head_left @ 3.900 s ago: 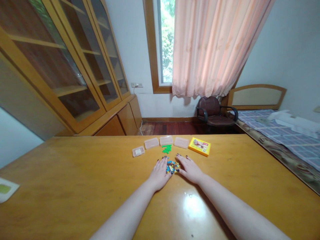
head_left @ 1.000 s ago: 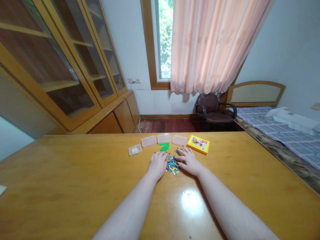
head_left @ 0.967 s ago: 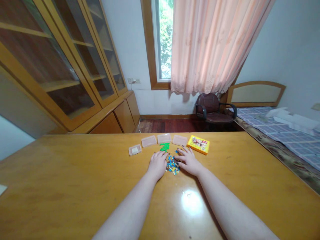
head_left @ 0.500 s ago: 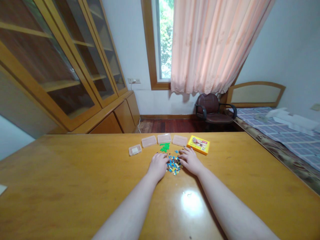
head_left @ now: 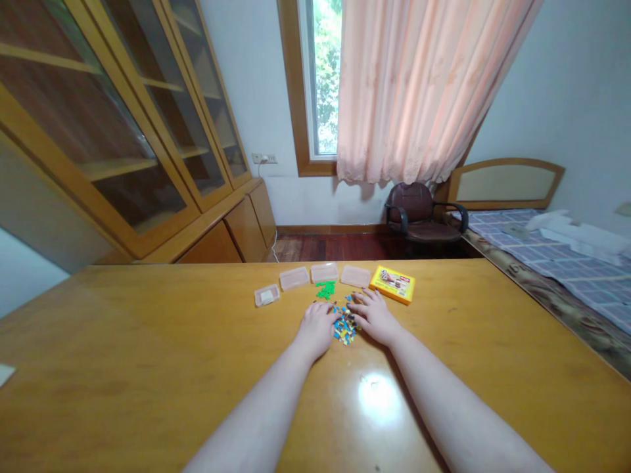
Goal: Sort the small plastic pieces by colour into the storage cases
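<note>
My left hand (head_left: 315,328) and my right hand (head_left: 374,316) rest palm down on the wooden table, one on each side of a small heap of tiny blue, yellow and dark plastic bricks (head_left: 345,326). Both hands touch the heap's edges, and no piece shows held in either. Just beyond lies a loose patch of green bricks (head_left: 325,290). Further back stands a row of several small clear plastic boxes, the nearest to the green patch being (head_left: 324,272). A yellow printed box (head_left: 392,284) lies beyond my right hand.
The broad yellow-brown wooden table (head_left: 148,341) spreads to both sides. A glass-fronted wooden cabinet (head_left: 133,112) stands at the left, a dark chair (head_left: 419,213) stands beyond the table, and a bed (head_left: 557,263) lies at the right. A white paper (head_left: 4,374) touches the left edge.
My hands have drawn slightly closer together, and the left has moved right. The heap of bricks has narrowed and shifted a little to the right.
</note>
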Demonstrator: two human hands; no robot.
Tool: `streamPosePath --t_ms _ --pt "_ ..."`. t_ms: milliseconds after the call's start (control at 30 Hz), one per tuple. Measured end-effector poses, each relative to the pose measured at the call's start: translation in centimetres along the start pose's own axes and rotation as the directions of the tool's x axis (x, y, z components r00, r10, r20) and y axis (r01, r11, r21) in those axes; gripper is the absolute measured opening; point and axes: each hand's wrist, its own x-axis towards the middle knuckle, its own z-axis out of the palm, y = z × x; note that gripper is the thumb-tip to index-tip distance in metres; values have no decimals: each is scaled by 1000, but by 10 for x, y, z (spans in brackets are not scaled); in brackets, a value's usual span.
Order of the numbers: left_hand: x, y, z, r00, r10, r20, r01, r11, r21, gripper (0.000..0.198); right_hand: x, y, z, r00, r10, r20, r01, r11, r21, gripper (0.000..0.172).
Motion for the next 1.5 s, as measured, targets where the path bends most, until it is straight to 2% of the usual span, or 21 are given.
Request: streamPosePath --t_ms 133,233,333,400,500,667,833,933,1033,1167,1300,1400,1500 --pt "0 -3 -5 998 -30 -54 31 999 7 20 0 -2 1 998 37 40 -37 999 -23 43" --pt "0 -3 -5 995 -39 -90 39 999 -3 25 0 -3 2 997 5 82 -4 1000 -16 42" --pt "0 -3 -4 992 -74 -106 75 997 5 29 0 -5 1 994 37 102 -33 999 -42 43" --pt "0 -2 -3 989 -108 -103 110 994 16 27 0 -8 0 994 56 92 -51 997 -56 44" --pt "0 -1 -4 992 -102 -72 104 994 31 25 1 -12 0 995 17 103 -13 999 -42 47" --pt "0 2 -5 996 -89 15 89 996 2 36 1 -16 3 986 -1 169 7 999 -36 51" --pt "3 -4 1 981 -187 -44 187 982 -5 40 2 -17 3 992 31 119 -24 998 -58 49" --pt "5 -6 4 972 -227 -57 228 973 19 42 2 -19 4 990 7 143 0 999 -50 53" --pt "5 -6 4 978 -199 -61 201 979 21 38 3 -20 7 988 2 154 7 998 -56 52" --pt "2 -2 3 989 -138 -52 138 990 11 29 2 -16 7 997 48 58 -42 995 -95 45" --pt "0 0 7 998 -68 14 68 998 10 36 1 -11 6 994 107 -12 -108 988 -109 45" --pt "2 1 10 997 -74 20 73 997 38 43 1 -13 5 997 79 17 -77 993 -89 45" --pt "7 1 13 990 -140 -8 141 988 68 47 2 -15 5 997 37 67 -33 997 -69 46"
